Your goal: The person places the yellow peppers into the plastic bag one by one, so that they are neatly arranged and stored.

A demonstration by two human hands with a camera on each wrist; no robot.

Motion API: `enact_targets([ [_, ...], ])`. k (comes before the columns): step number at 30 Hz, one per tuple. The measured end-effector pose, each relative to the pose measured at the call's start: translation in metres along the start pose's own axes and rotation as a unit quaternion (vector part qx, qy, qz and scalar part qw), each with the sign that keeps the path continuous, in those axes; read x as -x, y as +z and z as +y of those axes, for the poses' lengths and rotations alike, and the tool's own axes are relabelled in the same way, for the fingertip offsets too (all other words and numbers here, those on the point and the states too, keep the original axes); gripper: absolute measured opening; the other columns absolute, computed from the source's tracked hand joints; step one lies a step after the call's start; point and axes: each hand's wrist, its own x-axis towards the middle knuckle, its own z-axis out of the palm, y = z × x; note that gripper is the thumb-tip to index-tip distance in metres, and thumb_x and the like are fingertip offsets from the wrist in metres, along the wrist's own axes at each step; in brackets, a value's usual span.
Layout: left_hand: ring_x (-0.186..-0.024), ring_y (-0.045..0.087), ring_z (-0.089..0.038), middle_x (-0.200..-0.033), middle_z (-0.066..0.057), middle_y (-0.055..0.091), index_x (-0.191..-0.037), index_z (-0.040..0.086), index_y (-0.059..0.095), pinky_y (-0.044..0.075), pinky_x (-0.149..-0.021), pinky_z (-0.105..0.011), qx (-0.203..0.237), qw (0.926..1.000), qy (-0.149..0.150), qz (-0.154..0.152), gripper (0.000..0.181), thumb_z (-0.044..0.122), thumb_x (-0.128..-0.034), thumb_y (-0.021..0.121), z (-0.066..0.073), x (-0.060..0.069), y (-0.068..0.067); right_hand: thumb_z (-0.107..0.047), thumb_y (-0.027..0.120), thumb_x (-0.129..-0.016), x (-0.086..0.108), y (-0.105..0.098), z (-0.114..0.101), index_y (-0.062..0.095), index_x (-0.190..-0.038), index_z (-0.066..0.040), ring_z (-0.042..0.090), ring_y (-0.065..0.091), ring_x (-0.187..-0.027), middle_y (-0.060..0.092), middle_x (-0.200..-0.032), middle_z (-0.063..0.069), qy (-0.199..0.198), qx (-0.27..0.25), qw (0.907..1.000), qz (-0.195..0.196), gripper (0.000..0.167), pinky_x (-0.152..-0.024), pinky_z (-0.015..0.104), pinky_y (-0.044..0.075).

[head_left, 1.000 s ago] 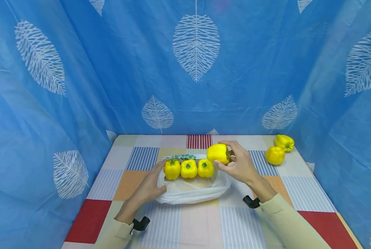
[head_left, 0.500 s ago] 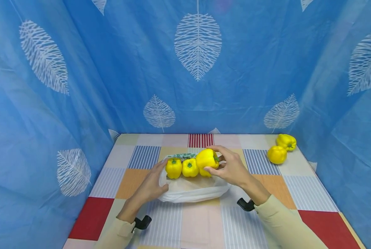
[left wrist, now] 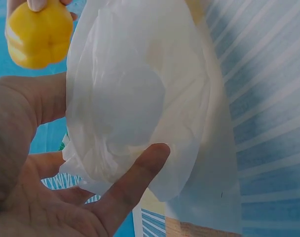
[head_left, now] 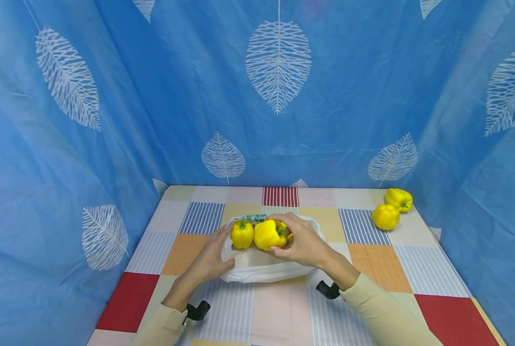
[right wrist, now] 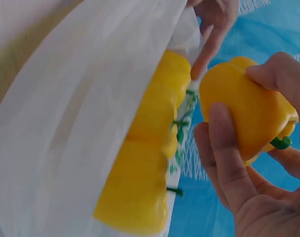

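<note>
Both hands are held well apart from each other at the white bag point(head_left: 262, 275), near the centre of the frame. A yellow bell pepper point(head_left: 267, 234) is clamped between the thumb and fingers of the right hand point(head_left: 304, 244), over the bag's mouth, tilted on its side with its stem to the right. Against the bag's left edge the left hand point(head_left: 206, 259) is laid, thumb and fingers spread.

Compared with one second ago, the right hand and its pepper have been moved leftward and lower in the frame, from the bag's right rim to over the row of three peppers point(right wrist: 137, 185) inside. Two of that row, seen plainly then, are now mostly covered in the head view; the left hand's place has scarcely been changed.

Six yellow peppers are counted: one gripped, three in the bag, and a loose pair point(head_left: 386, 217) set just beside each other on the bench point(head_left: 279, 322), at the right of the frame. One bag is shown. Two black wrist pieces point(head_left: 198, 311) are worn, one by each sleeve point(head_left: 383, 307). Behind, a blue curtain point(head_left: 175, 86) is hung.
</note>
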Motion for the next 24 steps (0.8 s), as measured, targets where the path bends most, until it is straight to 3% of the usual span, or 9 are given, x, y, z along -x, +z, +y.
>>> enact_targets([
  [4, -0.168, 0.046, -0.056, -0.187, -0.028, 0.037, -0.184, 0.014, 0.036, 0.046, -0.131, -0.079, 0.001, 1.0, 0.004, -0.001, 0.111, -0.001, -0.0889, 0.09, -0.001, 0.0, 0.0, -0.021, 0.097, -0.091, -0.002, 0.012, -0.008, 0.066, -0.161, -0.017, 0.021, 0.073, -0.114, 0.072, -0.141, 0.011, -0.014, 0.051, 0.9985, -0.017, 0.076, -0.094, 0.03, 0.071],
  [8, -0.167, 0.047, -0.056, -0.187, -0.028, 0.037, -0.184, 0.013, 0.036, 0.047, -0.131, -0.078, -0.001, 1.0, 0.005, -0.003, 0.11, -0.001, -0.0887, 0.09, -0.001, 0.001, -0.001, -0.025, 0.097, -0.092, -0.004, 0.025, -0.013, 0.064, -0.16, -0.015, 0.027, 0.075, -0.127, 0.072, -0.151, 0.012, -0.02, 0.08, 0.9961, -0.033, 0.077, -0.112, 0.049, 0.07],
  [11, -0.167, 0.048, -0.057, -0.187, -0.029, 0.038, -0.183, 0.012, 0.036, 0.047, -0.13, -0.078, 0.0, 1.0, 0.009, -0.004, 0.11, -0.001, -0.0886, 0.09, 0.0, 0.001, -0.001, -0.026, 0.098, -0.092, -0.006, 0.033, -0.016, 0.063, -0.158, -0.012, 0.031, 0.075, -0.132, 0.07, -0.155, 0.014, -0.018, 0.092, 0.9945, -0.046, 0.076, -0.117, 0.054, 0.068],
  [18, -0.166, 0.05, -0.056, -0.186, -0.027, 0.041, -0.183, 0.014, 0.037, 0.049, -0.13, -0.078, 0.0, 0.9999, 0.014, -0.001, 0.11, -0.002, -0.0889, 0.09, 0.0, 0.002, -0.002, -0.026, 0.098, -0.093, -0.008, 0.048, -0.021, 0.065, -0.157, -0.015, 0.029, 0.075, -0.127, 0.068, -0.153, 0.015, -0.01, 0.118, 0.9908, -0.066, 0.073, -0.11, 0.051, 0.071],
  [24, -0.164, 0.052, -0.055, -0.184, -0.027, 0.043, -0.183, 0.012, 0.038, 0.051, -0.127, -0.077, 0.003, 0.9999, 0.012, -0.002, 0.107, -0.002, -0.0896, 0.09, 0.0, 0.004, -0.001, -0.027, 0.097, -0.095, -0.007, 0.06, -0.021, 0.066, -0.157, -0.015, 0.025, 0.075, -0.116, 0.067, -0.15, 0.016, -0.019, 0.141, 0.988, -0.06, 0.071, -0.099, 0.043, 0.075],
])
